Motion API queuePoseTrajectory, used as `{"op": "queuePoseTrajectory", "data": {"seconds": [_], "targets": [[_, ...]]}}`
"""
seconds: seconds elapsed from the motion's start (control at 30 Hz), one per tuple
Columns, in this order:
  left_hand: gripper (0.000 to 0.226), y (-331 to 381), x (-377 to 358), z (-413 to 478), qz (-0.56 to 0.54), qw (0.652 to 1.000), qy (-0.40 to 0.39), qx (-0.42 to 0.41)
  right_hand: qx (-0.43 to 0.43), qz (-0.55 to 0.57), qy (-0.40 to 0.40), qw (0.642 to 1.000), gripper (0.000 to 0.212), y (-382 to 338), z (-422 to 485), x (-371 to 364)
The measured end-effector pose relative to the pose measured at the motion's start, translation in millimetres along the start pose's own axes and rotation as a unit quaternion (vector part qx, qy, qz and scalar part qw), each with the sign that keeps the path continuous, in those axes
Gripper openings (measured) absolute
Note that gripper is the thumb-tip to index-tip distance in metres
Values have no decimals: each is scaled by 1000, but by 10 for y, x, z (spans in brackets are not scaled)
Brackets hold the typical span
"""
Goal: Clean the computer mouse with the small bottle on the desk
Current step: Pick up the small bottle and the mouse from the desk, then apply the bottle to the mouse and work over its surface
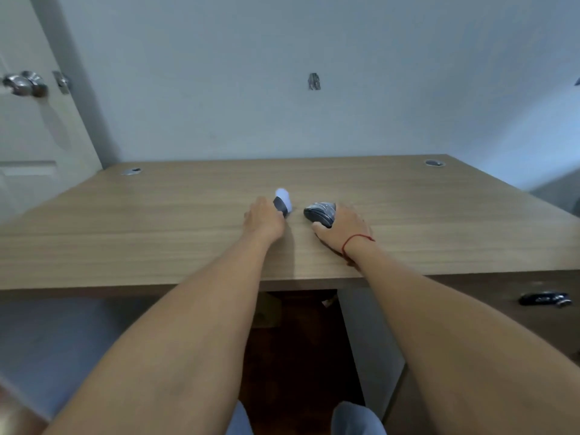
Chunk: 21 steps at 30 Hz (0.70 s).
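Observation:
A small bottle (282,203) with a white cap and dark label leans in my left hand (263,219), whose fingers are closed around its lower part, in the middle of the wooden desk (157,221). Just to its right lies a dark grey computer mouse (320,210). My right hand (340,229) grips the mouse's near right side, thumb against its near edge. A red string circles that wrist. Bottle and mouse stand a short gap apart.
Two round cable grommets (131,171) (435,163) sit in the desk's far corners. A dark handle (544,299) is on the drawer front at lower right. A door with a metal knob (25,84) stands at left. A grey wall backs the desk.

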State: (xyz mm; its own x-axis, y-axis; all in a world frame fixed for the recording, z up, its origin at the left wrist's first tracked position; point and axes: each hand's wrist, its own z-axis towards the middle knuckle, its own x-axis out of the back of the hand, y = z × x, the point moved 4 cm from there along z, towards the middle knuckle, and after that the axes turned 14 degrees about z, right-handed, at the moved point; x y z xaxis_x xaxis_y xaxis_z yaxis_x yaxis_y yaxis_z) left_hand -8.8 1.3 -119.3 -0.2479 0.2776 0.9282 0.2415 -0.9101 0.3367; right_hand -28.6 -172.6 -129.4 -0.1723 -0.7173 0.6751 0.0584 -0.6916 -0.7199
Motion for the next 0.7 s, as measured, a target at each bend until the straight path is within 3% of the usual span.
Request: {"op": "queuePoseTrajectory", "data": {"seconds": [0.17, 0.37, 0.5, 0.7], "targets": [[35, 37, -15, 36, -82, 996, 46, -8, 15, 25, -26, 999, 62, -35, 87, -19], [16, 213, 71, 64, -299, 946, 129, -14, 39, 33, -25, 998, 52, -2, 169, -57], [30, 313, 101, 40, -339, 928, 152, -18, 51, 30, -22, 998, 48, 17, 231, -68], [28, 332, 131, 19, -356, 911, 203, -46, 55, 28, -19, 998, 47, 33, 269, -102]]}}
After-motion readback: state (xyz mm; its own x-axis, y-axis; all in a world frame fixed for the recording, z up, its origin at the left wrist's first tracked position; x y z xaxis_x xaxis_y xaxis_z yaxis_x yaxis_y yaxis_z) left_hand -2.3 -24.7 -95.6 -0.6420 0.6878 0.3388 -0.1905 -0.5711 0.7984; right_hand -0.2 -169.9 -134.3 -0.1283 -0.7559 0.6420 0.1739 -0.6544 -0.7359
